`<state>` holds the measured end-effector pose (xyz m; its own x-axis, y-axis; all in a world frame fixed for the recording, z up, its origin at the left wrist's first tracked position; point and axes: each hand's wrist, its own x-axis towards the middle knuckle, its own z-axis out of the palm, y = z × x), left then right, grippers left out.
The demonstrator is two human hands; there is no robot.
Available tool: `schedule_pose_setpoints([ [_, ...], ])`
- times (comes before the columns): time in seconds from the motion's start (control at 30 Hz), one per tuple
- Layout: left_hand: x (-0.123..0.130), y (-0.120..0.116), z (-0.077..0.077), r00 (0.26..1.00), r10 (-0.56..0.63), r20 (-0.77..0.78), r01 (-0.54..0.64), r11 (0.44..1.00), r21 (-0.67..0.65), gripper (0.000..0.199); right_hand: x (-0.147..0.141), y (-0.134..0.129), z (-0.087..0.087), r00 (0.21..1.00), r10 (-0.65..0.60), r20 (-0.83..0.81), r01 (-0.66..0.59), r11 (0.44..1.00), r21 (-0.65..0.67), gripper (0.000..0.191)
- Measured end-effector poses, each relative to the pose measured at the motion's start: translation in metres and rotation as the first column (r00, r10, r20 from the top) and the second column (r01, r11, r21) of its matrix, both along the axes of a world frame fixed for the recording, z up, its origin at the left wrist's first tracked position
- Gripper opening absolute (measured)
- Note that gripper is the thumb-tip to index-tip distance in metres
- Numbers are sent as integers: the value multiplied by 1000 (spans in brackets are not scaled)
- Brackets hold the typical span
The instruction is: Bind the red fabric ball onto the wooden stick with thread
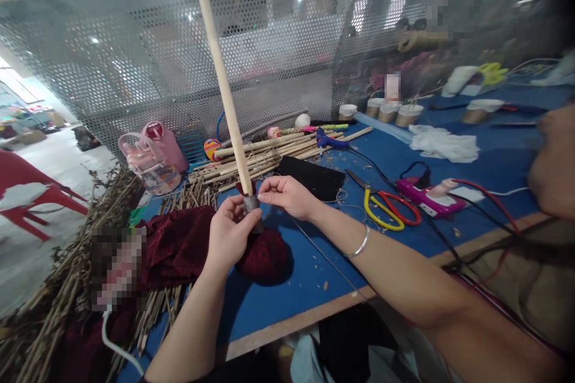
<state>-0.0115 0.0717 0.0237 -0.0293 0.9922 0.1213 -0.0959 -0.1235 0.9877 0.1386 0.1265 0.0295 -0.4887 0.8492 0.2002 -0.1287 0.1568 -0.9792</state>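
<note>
A pale wooden stick [224,84] stands tilted slightly left, its lower end in dark red velvet cloth gathered into a round bundle [265,257]. Grey cord [250,203] is wound around the cloth's neck at the stick's base. My left hand [233,227] is closed around this wound neck. Just right of it, my right hand [285,194] is closed in a pinch at the cord, whose exact hold is partly hidden by the fingers. A loose length of cord [321,254] runs from below my right hand to the table's front edge.
More dark red velvet [179,245] lies left over dried stalks [67,275]. Wooden sticks [287,152], a blue glue gun [330,140], a black cloth [312,176], scissors [386,206] and a purple power strip [426,197] lie on the blue table. Another person's arm [554,161] is at right.
</note>
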Motion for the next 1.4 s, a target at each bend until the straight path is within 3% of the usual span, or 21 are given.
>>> schedule_pose_setpoints([
  [0.13, -1, 0, 0, 1000, -20, 2, 20, 999, 31, 36, 1, 4, -5, 999, 0, -55, -2, 999, -35, 31],
  [0.23, -2, -2, 1, 996, -92, -9, 93, 995, 47, 37, 5, 7, -6, 989, 125, -73, -130, 990, -63, 32],
  [0.33, -3, -5, 3, 980, -132, -146, 145, 986, 82, 31, 7, 7, -5, 981, 193, -32, -194, 980, -51, 36],
  [0.5, -8, -2, 1, 956, 5, -294, 39, 989, 142, 26, -2, 1, -2, 999, 53, 7, -54, 997, 63, 28],
  [0.63, -10, 4, -4, 972, 55, -229, -39, 997, 73, 48, -6, -2, -1, 995, -55, 87, 49, 996, 75, 27],
  [0.8, -10, 5, -4, 997, -16, -77, 19, 999, 31, 41, -1, -1, 2, 997, -4, 78, -3, 996, 87, 30],
  [1.1, -7, -8, 11, 975, -125, -186, 130, 991, 17, 30, -6, -4, -3, 997, 77, 17, -77, 997, 5, 28],
  [1.2, -7, -6, 6, 971, 0, -238, 8, 999, 32, 30, -14, 0, -6, 997, 55, 58, -57, 998, 28, 26],
  [1.27, -10, -2, 2, 943, 139, -302, -123, 990, 70, 31, -15, 1, -1, 983, 9, 182, -20, 998, 58, 21],
  [1.33, -14, 1, 1, 907, 233, -351, -209, 972, 105, 31, -9, -8, 16, 921, -27, 390, -23, 992, 123, 15],
  [1.4, -19, 4, 2, 881, 276, -383, -246, 961, 128, 31, 7, -31, 43, 802, -26, 597, -122, 971, 207, 16],
])
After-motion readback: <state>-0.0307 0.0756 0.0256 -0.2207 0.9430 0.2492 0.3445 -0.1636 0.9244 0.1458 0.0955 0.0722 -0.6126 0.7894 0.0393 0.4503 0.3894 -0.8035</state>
